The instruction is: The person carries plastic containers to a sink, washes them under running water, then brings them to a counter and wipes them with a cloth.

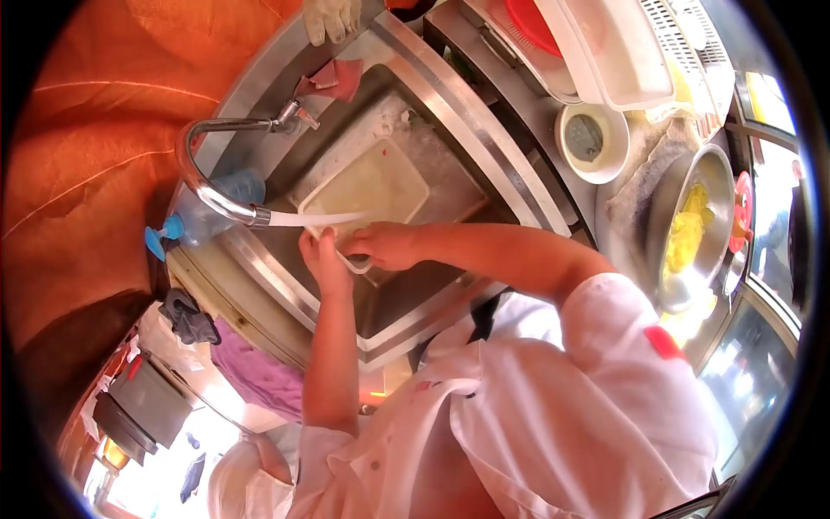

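A whitish rectangular plastic tub (399,183) is tilted inside the steel sink (471,164), with some cloudy water in it. My left hand (322,259) is closed on its near left rim. My right hand (383,246) is curled at the near edge, fingers bent over the rim by the corner; whatever lies under those fingers is hidden. From the curved tap (194,164) a stream of water runs into the tub, just above my hands.
On the sink's back ledge lie a pink cloth (333,80) and a glove (331,19). A clear bottle with a blue pump (229,197) stands left. To the right are a white bowl (592,143), a metal basin (670,216) with yellow food, and a white bin (618,52).
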Demonstrator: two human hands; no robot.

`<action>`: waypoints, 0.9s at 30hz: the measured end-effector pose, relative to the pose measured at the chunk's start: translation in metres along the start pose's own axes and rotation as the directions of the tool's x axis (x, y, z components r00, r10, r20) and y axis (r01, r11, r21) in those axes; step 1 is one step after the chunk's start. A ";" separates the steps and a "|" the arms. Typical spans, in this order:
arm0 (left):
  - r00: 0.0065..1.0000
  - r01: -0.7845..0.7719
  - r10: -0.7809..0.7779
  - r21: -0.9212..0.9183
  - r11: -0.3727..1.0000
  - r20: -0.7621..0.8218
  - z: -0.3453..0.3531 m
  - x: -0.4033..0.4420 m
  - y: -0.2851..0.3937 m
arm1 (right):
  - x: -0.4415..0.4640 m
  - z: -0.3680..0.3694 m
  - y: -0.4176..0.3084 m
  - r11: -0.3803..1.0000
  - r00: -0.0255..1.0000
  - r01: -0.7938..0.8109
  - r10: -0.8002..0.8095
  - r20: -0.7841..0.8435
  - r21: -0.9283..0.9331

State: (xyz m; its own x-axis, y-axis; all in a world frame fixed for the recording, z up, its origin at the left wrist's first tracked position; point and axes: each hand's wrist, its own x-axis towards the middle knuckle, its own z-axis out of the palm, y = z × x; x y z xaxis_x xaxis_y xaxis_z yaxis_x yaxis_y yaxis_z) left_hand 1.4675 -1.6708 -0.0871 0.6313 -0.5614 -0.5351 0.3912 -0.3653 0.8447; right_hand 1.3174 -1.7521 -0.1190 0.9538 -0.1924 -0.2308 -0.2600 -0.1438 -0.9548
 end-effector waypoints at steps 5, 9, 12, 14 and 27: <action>0.998 -0.065 0.065 0.019 0.998 -0.014 0.002 0.004 0.006 | -0.020 -0.031 0.047 0.914 0.924 -0.384 0.380 0.051 0.135; 0.994 -0.106 0.107 0.035 0.994 -0.022 0.017 0.009 0.007 | -0.016 -0.003 0.047 0.939 0.938 -0.224 0.281 -0.203 0.262; 0.992 -0.107 0.114 0.128 0.986 -0.045 0.011 0.018 -0.008 | -0.012 0.014 -0.004 0.991 0.961 0.102 -0.077 -0.266 0.082; 0.994 -0.076 0.088 0.172 0.982 -0.064 0.008 0.017 -0.010 | -0.016 0.004 -0.048 0.979 0.968 -0.150 0.174 -0.179 0.139; 0.996 0.007 -0.008 -0.015 1.000 -0.085 0.016 0.005 -0.018 | -0.048 0.012 0.043 0.858 0.943 -0.034 -0.142 -0.301 -0.512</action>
State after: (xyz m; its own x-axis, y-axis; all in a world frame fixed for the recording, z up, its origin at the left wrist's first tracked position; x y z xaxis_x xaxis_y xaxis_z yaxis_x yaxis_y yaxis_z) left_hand 1.4530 -1.6784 -0.1048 0.6829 -0.4933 -0.5388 0.4050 -0.3581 0.8413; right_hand 1.2624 -1.7375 -0.1509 0.8909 -0.4535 -0.0255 -0.3329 -0.6138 -0.7158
